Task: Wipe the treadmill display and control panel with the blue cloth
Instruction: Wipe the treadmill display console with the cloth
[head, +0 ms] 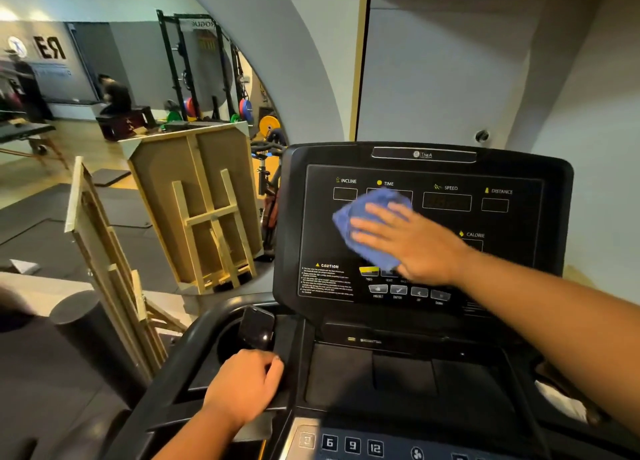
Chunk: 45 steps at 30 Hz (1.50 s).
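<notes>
With the right hand [412, 241] flat, fingers straight, pressing the blue cloth [370, 227] on the display [519, 224], it could accidentally trigger the preset buttons [408, 290] below, while the left hand [242, 387] grips the console edge [287, 366]

Blue cloth [367, 231]: soft, napped terry-like fabric, matt, crumpled at its edges under the flat right hand [408, 241].
Display panel [519, 224]: smooth black plastic face, semi-gloss, printed white and yellow lettering.
Console surround [287, 217]: black moulded plastic, duller, faint sheen along the top edge.
Lower tray [401, 373]: matt black plastic, slightly dusty look.
Phone [256, 328] at the tray's left corner: glossy dark glass, reflective.
Key strip [353, 445] at the bottom edge: satin membrane.
Wooden frames [204, 203] left of the console: raw pale timber, brown board, unvarnished.
</notes>
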Each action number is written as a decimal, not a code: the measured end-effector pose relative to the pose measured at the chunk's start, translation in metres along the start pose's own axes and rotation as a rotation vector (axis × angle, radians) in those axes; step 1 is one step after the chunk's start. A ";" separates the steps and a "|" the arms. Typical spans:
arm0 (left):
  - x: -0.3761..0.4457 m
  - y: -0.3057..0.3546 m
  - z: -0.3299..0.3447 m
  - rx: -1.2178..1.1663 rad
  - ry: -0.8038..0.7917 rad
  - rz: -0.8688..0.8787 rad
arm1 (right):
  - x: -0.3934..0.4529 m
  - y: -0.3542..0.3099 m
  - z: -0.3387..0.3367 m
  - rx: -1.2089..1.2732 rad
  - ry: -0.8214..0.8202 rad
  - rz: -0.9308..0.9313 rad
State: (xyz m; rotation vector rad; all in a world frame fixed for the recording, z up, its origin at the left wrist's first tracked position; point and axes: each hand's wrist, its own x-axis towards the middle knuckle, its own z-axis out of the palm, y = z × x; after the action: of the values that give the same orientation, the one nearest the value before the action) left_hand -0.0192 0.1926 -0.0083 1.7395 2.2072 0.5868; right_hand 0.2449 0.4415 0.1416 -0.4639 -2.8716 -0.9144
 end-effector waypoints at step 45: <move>0.001 -0.001 0.003 0.019 -0.011 -0.029 | -0.069 -0.076 0.044 0.019 -0.005 0.206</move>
State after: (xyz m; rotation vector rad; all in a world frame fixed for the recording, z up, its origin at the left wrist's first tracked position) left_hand -0.0188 0.1936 -0.0112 1.7130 2.2331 0.5502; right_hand 0.2869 0.3902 0.0516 -0.7442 -2.7670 -0.8517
